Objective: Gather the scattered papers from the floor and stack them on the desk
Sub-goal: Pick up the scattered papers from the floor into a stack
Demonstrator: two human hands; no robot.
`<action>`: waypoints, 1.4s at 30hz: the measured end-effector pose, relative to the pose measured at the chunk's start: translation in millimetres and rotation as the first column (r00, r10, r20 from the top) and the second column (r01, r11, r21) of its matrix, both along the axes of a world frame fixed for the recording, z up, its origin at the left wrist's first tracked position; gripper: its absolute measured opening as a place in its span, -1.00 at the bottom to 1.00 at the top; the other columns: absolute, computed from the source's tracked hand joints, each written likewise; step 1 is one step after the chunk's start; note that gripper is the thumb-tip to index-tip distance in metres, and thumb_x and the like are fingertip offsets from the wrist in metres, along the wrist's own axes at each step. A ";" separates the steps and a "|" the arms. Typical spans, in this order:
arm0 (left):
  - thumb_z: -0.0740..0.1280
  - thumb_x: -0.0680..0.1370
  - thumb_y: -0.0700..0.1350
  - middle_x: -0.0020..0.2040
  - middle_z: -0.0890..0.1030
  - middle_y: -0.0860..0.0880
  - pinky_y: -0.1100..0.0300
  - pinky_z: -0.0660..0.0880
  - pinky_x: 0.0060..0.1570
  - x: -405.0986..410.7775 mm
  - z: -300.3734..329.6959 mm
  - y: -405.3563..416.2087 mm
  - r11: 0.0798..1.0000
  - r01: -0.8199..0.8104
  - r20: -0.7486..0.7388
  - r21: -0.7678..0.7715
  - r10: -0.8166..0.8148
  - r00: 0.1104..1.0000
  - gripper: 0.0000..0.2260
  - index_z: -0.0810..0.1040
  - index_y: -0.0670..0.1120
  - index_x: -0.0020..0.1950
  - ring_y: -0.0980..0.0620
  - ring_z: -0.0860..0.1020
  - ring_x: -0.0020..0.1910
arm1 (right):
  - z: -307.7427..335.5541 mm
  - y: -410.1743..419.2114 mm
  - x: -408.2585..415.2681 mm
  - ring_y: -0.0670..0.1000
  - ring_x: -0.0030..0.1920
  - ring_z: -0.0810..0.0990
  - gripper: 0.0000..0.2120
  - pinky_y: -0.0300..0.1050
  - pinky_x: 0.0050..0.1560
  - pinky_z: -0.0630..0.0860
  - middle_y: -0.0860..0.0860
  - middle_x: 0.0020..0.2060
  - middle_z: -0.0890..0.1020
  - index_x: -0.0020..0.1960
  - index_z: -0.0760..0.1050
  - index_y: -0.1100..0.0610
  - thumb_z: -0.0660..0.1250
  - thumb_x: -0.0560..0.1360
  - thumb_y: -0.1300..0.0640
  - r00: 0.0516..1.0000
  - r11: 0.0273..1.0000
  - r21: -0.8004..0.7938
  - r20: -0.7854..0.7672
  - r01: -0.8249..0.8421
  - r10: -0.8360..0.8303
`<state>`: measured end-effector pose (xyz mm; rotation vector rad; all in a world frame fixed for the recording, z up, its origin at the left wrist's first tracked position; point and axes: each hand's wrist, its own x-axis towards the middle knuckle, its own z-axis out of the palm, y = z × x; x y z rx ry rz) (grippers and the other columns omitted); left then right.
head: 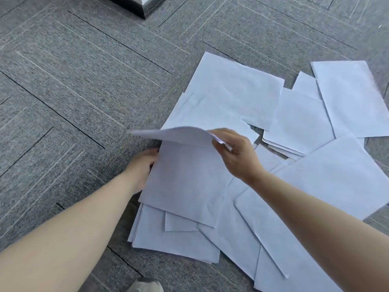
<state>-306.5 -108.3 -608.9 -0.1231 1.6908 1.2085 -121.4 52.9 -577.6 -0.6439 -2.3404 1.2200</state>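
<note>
Nearest the camera, the left hand (141, 168) grips the edge of a small gathered stack (185, 182), while the right hand (235, 153) pinches a bent sheet (179, 133) above it. Gathering looks barely begun: scattered papers (294, 123) cover the carpet floor (73, 91) beyond, so next comes laying this sheet down and reaching farther.

Bare grey carpet floor (73, 98) lies open to the left of and beyond the overlapping white papers (237, 91), which cover the right and near side, while a metal-edged base (145, 7) stands at the far edge and a shoe tip (145, 286) sits nearest.
</note>
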 end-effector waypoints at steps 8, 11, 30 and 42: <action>0.04 0.56 0.33 -0.14 0.72 -0.17 0.03 0.50 -0.04 -22.4 -5.9 -22.3 0.996 -0.088 0.269 0.002 0.084 0.959 -0.35 0.72 -0.14 -0.15 -0.15 0.70 -0.20 | -19.5 -14.3 40.8 -0.02 0.08 0.61 -0.68 -0.16 0.14 0.49 0.00 0.03 0.67 0.05 0.67 0.14 0.27 0.45 0.41 0.963 0.979 -0.039 0.180 -0.199 0.203; 0.13 0.58 0.18 -0.06 0.71 -0.21 -0.04 0.53 0.00 -24.1 -2.3 -24.3 0.997 0.060 0.329 0.050 -0.073 0.942 -0.48 0.72 -0.17 -0.09 -0.19 0.70 -0.14 | -22.0 -18.5 48.6 -0.03 0.02 0.58 -0.65 -0.26 0.07 0.44 0.02 0.02 0.68 0.03 0.68 0.14 0.23 0.40 0.39 0.930 0.958 -0.015 0.233 -0.288 0.283; 0.41 0.46 -0.33 -0.25 0.70 -0.01 0.06 0.56 -0.10 -19.8 -10.3 -9.9 0.963 0.255 -0.260 -0.090 -0.270 0.927 -0.87 0.59 -0.13 -0.06 0.05 0.66 -0.36 | -21.4 -7.7 101.4 0.08 0.14 0.50 -0.64 -0.11 -0.18 0.38 -0.07 0.06 0.62 0.11 0.55 0.02 0.16 0.42 0.28 0.795 0.977 0.191 0.606 -0.097 -0.039; 0.35 0.51 -0.31 -0.33 0.70 0.11 0.09 0.57 -0.19 -22.7 -2.0 -6.3 0.989 0.145 -0.207 -0.006 -0.143 0.968 -0.86 0.56 -0.08 -0.05 0.16 0.66 -0.37 | -39.2 9.7 170.8 0.33 0.26 0.36 -0.22 0.00 -0.14 0.42 0.23 0.51 0.04 0.54 -0.12 0.06 0.20 0.43 0.20 0.136 0.924 0.286 0.935 0.253 -0.326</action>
